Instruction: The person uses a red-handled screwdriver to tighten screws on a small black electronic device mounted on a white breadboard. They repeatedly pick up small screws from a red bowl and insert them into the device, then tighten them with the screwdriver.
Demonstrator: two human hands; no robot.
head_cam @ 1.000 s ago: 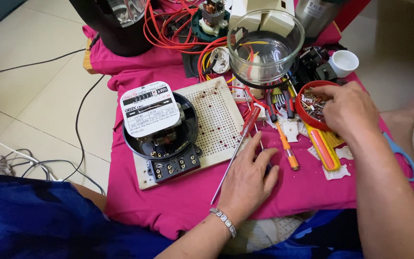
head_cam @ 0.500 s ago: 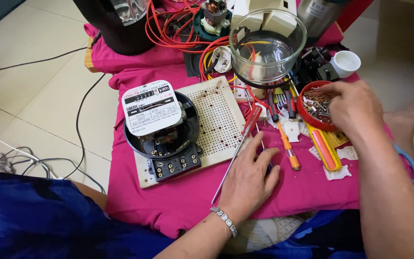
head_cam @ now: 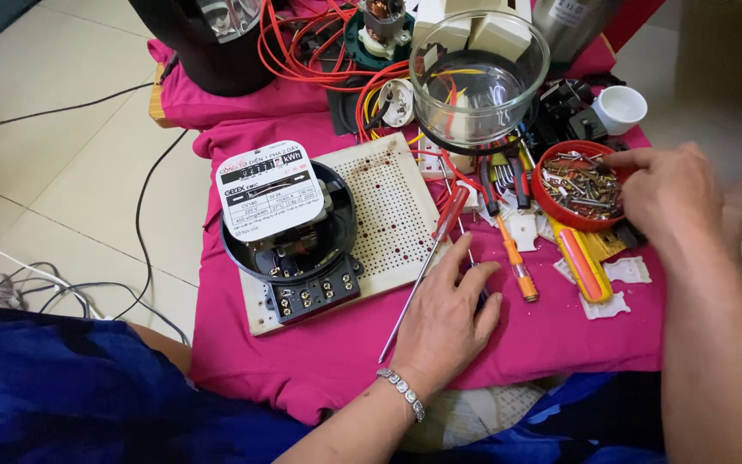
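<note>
Since the earlier frame, the right hand (head_cam: 667, 193) has stayed at the red bowl (head_cam: 579, 186) of screws, fingertips now at its far rim; the left hand (head_cam: 448, 314) has not moved. Right hand: fingers curled together over the bowl; whether the grip holds a screw cannot be told. Left hand: palm down, grip apart, flat on the pink cloth (head_cam: 319, 344), touching the long screwdriver (head_cam: 427, 258) beside the perforated board (head_cam: 388, 210) carrying the electricity meter (head_cam: 281, 215).

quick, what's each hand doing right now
Left hand: open, resting flat on the pink cloth, holding nothing.
Right hand: fingers in the red bowl of screws; grip cannot be told.
</note>
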